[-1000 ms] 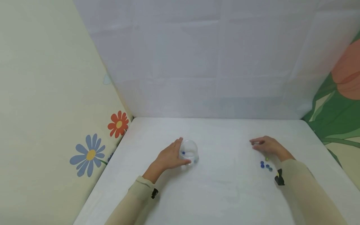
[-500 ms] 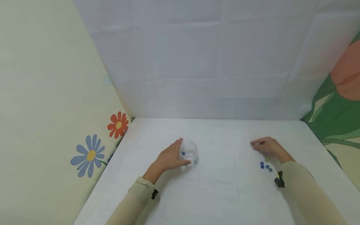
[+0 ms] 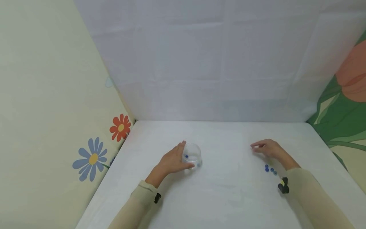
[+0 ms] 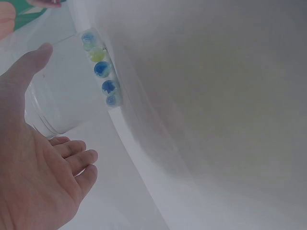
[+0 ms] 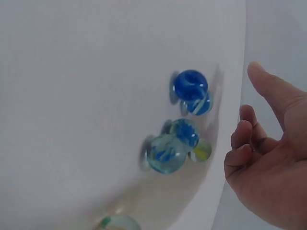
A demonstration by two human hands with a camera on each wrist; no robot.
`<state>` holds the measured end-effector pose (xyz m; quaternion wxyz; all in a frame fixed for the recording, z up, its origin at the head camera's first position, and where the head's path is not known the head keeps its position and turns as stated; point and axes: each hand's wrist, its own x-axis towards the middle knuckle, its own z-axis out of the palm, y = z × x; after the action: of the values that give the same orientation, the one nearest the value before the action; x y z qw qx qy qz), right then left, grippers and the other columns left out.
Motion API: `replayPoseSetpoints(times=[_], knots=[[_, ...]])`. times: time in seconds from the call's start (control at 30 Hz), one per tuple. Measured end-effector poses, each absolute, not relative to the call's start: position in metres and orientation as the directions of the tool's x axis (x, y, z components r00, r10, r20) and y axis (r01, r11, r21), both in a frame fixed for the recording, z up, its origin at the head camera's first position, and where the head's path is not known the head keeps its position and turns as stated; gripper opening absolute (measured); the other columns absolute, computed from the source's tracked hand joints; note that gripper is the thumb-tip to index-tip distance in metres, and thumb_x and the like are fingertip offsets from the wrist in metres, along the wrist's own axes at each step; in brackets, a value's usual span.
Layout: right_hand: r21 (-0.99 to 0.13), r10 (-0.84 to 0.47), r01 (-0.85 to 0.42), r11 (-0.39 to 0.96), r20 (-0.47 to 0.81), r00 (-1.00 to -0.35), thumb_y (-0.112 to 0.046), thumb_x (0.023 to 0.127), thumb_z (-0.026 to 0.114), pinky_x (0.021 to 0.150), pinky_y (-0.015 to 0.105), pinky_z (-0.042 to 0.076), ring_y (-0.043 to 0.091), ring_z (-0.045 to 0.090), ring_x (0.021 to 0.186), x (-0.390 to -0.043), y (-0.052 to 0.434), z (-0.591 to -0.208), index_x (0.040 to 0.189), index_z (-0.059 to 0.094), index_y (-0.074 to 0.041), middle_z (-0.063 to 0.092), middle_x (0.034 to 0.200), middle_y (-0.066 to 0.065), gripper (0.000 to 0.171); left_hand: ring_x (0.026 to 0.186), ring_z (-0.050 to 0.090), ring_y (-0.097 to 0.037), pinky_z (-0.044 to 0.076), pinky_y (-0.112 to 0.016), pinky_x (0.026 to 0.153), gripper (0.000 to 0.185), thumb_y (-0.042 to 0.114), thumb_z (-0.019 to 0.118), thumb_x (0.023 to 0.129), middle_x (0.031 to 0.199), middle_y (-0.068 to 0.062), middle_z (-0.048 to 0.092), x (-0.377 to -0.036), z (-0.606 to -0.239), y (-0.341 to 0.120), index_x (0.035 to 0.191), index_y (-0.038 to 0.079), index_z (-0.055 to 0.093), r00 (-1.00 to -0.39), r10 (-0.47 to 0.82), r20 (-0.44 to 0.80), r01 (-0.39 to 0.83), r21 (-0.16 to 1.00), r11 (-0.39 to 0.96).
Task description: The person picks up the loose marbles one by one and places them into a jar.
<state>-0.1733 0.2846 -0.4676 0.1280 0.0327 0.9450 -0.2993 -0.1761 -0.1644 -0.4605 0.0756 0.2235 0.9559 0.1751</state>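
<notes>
My left hand (image 3: 172, 160) holds a clear cup (image 3: 195, 152) from its left side, thumb in front and fingers behind. In the left wrist view, several blue and yellow marbles (image 4: 102, 69) lie along the bottom of the cup. My right hand (image 3: 270, 149) is low over the right part of the table, its thumb and fingers apart and no object visible between them. Several glass marbles (image 3: 267, 168), mostly blue, rest in a loose cluster by the right wrist. The right wrist view also catches a yellow-streaked marble (image 5: 201, 150) and a clear marble (image 5: 117, 223) with green inside.
A white cloth covers the table (image 3: 220, 190), and a white sheet (image 3: 186, 63) hangs at its back edge. Flower-patterned walls (image 3: 57, 95) stand at the left and right. Both forearms reach in from the front.
My right hand first shifts slightly right, then left, and its wrist now covers the yellow-green marble in the head view. My left hand and the cup stay in place.
</notes>
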Motion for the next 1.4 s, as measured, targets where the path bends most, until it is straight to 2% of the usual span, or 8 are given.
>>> replayPoseSetpoints(times=[0.4,0.77,1.1,1.4], knots=[[-0.602,-0.043,0.105,0.791,-0.226,-0.973,-0.03,0.097,0.069,0.078,0.04,0.049,0.032,0.056,0.104,-0.162,0.269,-0.454,0.129,0.069,-0.006,0.063,0.118,0.02,0.04,0.146,0.038,-0.032,0.043,-0.051,0.11,0.113,0.067,0.071,0.082,0.164,-0.015,0.03,-0.176,-0.46,-0.163,0.162,0.008,0.017,-0.891,0.449,-0.066,0.397,0.368,0.841],[-0.625,-0.08,0.038,0.78,-0.159,-0.984,-0.032,0.097,0.069,0.074,0.035,0.047,0.025,0.057,0.097,-0.15,0.252,-0.444,0.125,0.072,-0.009,0.066,0.107,0.011,0.036,0.147,0.037,-0.032,0.042,-0.051,0.111,0.114,0.067,0.071,0.082,0.164,-0.014,0.03,-0.176,-0.461,-0.163,0.162,0.008,0.016,-0.893,0.444,-0.076,0.39,0.364,0.846],[-0.635,-0.082,0.044,0.772,-0.168,-0.982,-0.032,0.097,0.069,0.074,0.035,0.046,0.025,0.056,0.098,-0.143,0.24,-0.439,0.127,0.071,-0.01,0.065,0.111,0.012,0.037,0.146,0.038,-0.034,0.042,-0.051,0.11,0.113,0.067,0.071,0.082,0.163,-0.016,0.031,-0.175,-0.46,-0.164,0.162,0.007,0.018,-0.891,0.449,-0.064,0.399,0.363,0.842],[-0.644,-0.106,0.007,0.765,-0.136,-0.985,-0.032,0.097,0.069,0.071,0.032,0.046,0.022,0.056,0.092,-0.136,0.232,-0.439,0.127,0.072,-0.011,0.065,0.107,0.009,0.036,0.144,0.041,-0.034,0.044,-0.052,0.108,0.113,0.068,0.071,0.082,0.162,-0.017,0.033,-0.176,-0.458,-0.163,0.162,0.007,0.018,-0.892,0.448,-0.064,0.397,0.368,0.841]])
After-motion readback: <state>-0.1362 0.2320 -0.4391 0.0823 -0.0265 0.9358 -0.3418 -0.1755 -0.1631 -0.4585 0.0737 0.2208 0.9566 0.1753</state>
